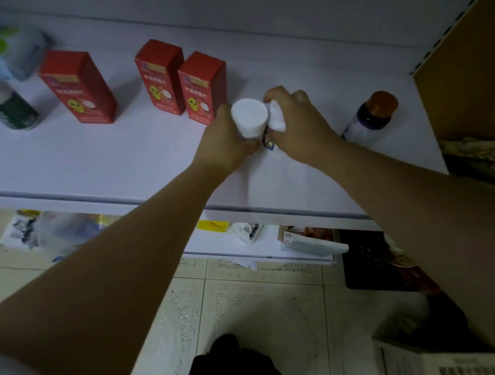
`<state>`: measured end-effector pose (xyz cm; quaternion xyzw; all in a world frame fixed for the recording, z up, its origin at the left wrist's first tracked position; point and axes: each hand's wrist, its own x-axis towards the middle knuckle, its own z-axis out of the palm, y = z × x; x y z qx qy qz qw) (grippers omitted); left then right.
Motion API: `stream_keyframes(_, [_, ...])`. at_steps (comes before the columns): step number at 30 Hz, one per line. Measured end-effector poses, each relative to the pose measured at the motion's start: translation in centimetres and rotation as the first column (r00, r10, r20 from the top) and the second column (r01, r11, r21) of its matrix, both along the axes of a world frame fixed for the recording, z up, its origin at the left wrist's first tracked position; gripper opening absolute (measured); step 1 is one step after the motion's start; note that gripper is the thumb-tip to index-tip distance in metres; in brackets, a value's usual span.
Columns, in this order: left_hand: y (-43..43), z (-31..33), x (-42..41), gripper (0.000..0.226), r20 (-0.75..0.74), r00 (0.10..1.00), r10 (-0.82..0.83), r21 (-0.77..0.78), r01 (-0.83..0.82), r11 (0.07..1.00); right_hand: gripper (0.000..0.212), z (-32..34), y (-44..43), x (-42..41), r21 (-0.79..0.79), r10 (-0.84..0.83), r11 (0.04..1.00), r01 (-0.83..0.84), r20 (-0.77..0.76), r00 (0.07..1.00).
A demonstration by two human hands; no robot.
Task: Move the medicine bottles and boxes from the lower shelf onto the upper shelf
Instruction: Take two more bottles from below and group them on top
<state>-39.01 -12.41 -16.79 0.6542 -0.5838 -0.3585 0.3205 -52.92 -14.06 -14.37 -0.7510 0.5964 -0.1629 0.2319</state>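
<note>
Nearest is the tiled floor (252, 308), with an open carton (438, 362) at the lower right corner. Beyond it the lower shelf (271, 239) carries a flat white box (312, 243) and a small pack (244, 231), so by my reading the task is partly done, with more to lift. Both bare forearms reach up and forward over the edge of the upper shelf (116, 157). There the left hand (226, 141) has its fingers curled round a white-capped bottle (249, 120), which stands about upright, its long axis pointing up at the camera and its base low over the shelf; whether it touches the board is hidden by the hand. The right hand (297, 122) grasps a white item (276, 119) pressed against that bottle's right side and tilted; I cannot tell if it is a bottle or a box. The two hands are level and touching. The free spot lies straight below them, between the nearest red box (202, 87) on the left and a brown bottle (369, 119) well apart on the right, so the setting down is likely a short drop and a letting go. Farther back stand two more red boxes (160, 76) (78, 87) and a green bottle (2, 102)
</note>
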Motion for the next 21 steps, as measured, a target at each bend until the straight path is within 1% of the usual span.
stream_keyframes(1, [0.4, 0.5, 0.1, 0.066, -0.037, 0.999, -0.004, 0.011, 0.005, 1.000, 0.058, 0.6, 0.4, 0.0, 0.022, -0.012, 1.000, 0.011, 0.043, 0.999])
stream_keyframes(3, [1.5, 2.2, 0.4, 0.071, -0.172, 0.985, -0.027, 0.039, 0.034, 0.999, 0.066, 2.4, 1.4, -0.3, 0.104, -0.096, 0.992, 0.078, 0.179, 0.979])
stream_keyframes(5, [2.9, 4.5, 0.9, 0.067, -0.302, 0.953, -0.028, 0.068, 0.051, 0.996, 0.068, 4.6, 2.7, -0.5, 0.203, -0.191, 0.969, 0.138, 0.271, 0.943])
stream_keyframes(7, [4.8, 7.3, 1.5, 0.059, -0.440, 0.898, 0.011, 0.114, 0.044, 0.993, 0.066, 6.8, 4.1, -0.8, 0.289, -0.256, 0.944, 0.157, 0.344, 0.903])
stream_keyframes(9, [6.9, 10.0, 2.1, 0.049, -0.557, 0.827, 0.077, 0.181, 0.031, 0.983, 0.064, 9.4, 5.9, -0.8, 0.370, -0.312, 0.918, 0.144, 0.446, 0.839])
stream_keyframes(11, [8.7, 12.6, 2.8, 0.042, -0.666, 0.732, 0.143, 0.253, 0.042, 0.967, 0.059, 12.1, 7.7, -0.8, 0.430, -0.353, 0.895, 0.120, 0.517, 0.780])
stream_keyframes(13, [10.4, 15.3, 3.6, 0.044, -0.765, 0.610, 0.207, 0.321, 0.082, 0.944, 0.049, 15.1, 9.6, -0.5, 0.469, -0.396, 0.875, 0.115, 0.561, 0.727])
stream_keyframes(14, [11.1, 16.5, 4.0, 0.045, -0.793, 0.565, 0.227, 0.340, 0.100, 0.935, 0.043, 16.5, 10.5, -0.3, 0.492, -0.419, 0.865, 0.099, 0.598, 0.683])
stream_keyframes(15, [12.0, 17.8, 4.3, 0.044, -0.804, 0.546, 0.234, 0.347, 0.111, 0.931, 0.038, 17.8, 11.3, 0.0, 0.515, -0.441, 0.854, 0.074, 0.640, 0.629])
stream_keyframes(17, [13.8, 20.3, 4.9, 0.041, -0.806, 0.556, 0.204, 0.330, 0.136, 0.934, 0.028, 20.0, 13.0, 0.7, 0.549, -0.475, 0.836, 0.021, 0.702, 0.531])
stream_keyframes(19, [15.8, 22.4, 5.4, 0.036, -0.791, 0.598, 0.126, 0.280, 0.171, 0.945, 0.020, 22.2, 15.0, 1.5, 0.569, -0.498, 0.822, -0.016, 0.732, 0.465])
stream_keyframes(21, [17.7, 24.2, 6.2, 0.049, -0.769, 0.638, 0.041, 0.227, 0.212, 0.951, 0.022, 24.2, 17.2, 2.4, 0.552, -0.488, 0.833, -0.044, 0.769, 0.414])
